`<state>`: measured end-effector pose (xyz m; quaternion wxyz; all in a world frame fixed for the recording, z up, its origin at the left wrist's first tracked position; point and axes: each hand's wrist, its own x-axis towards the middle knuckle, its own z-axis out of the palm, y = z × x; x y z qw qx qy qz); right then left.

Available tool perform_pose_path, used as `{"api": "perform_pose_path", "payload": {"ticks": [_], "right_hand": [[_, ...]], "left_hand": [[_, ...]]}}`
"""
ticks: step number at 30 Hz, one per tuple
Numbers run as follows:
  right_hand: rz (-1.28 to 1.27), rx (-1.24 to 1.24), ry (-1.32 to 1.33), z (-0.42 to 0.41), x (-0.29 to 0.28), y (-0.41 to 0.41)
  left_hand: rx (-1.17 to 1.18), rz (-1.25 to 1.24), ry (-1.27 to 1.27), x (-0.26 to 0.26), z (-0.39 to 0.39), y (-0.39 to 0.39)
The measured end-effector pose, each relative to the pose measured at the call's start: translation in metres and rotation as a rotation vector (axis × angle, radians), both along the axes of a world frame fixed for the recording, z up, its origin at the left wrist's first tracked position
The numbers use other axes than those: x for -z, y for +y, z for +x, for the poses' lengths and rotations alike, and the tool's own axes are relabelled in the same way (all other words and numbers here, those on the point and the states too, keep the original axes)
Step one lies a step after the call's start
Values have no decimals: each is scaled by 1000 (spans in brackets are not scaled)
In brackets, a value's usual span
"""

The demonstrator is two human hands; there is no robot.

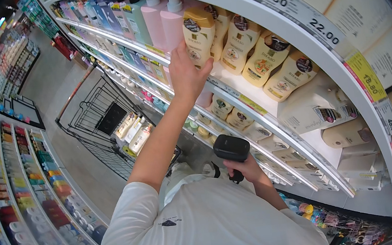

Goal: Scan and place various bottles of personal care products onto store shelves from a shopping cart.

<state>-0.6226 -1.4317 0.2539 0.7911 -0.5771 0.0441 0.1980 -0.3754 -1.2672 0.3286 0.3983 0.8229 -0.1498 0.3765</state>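
My left hand (187, 73) reaches up to the shelf, fingers on one side and thumb on the other of the lower part of a cream plastic bottle (200, 35) with a gold cap. That bottle stands upright near the shelf's front edge. To its right, more cream bottles (240, 45) with dark round stickers stand in a row. Two pink pump bottles (173, 22) are just left of it. Lower down, in front of my body, my right hand (249, 170) grips a black handheld barcode scanner (231, 148) by its handle.
A wire shopping cart (88, 126) stands to my left, with several bottles (141, 138) inside. Price strips line the shelf edge (253, 110). A large white bottle (317, 105) lies at the right of the shelf. Another stocked shelf unit (38, 197) runs across the aisle floor (62, 153).
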Motion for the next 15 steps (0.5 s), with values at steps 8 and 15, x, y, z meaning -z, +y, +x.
{"api": "perform_pose_path", "payload": {"ticks": [8,15], "right_hand": [[-146,-12,76,14,5,21],[-135,-16,230,39,25,47]], "left_hand": [[-31,-15,82,13,-3,4],[21,-224,-42,96,-30,80]]}}
